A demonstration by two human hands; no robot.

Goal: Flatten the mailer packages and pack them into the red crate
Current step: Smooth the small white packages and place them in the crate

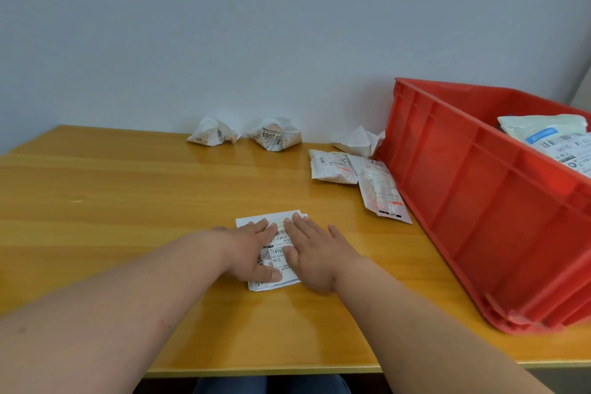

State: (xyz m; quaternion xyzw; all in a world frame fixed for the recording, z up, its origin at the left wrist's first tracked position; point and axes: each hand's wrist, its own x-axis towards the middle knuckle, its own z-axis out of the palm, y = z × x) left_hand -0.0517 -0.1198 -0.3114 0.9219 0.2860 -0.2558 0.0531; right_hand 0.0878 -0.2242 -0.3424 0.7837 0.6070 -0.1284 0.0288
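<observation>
Head view shows left hand (252, 249) and right hand (311, 254), fingers straight, pressing a white labelled plastic mailer (275, 245) flat. Beyond them, five mailers await, three crumpled (275, 134); right of them, the red plastic crate (499, 201) holds some.

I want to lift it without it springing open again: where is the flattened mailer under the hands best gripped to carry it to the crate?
Probably pinch the flattened mailer at its near edge, thumb beneath, coming from the person's side. It lies flat on the table, both the left hand and right hand pressing it, so only its edges offer a grip.
</observation>
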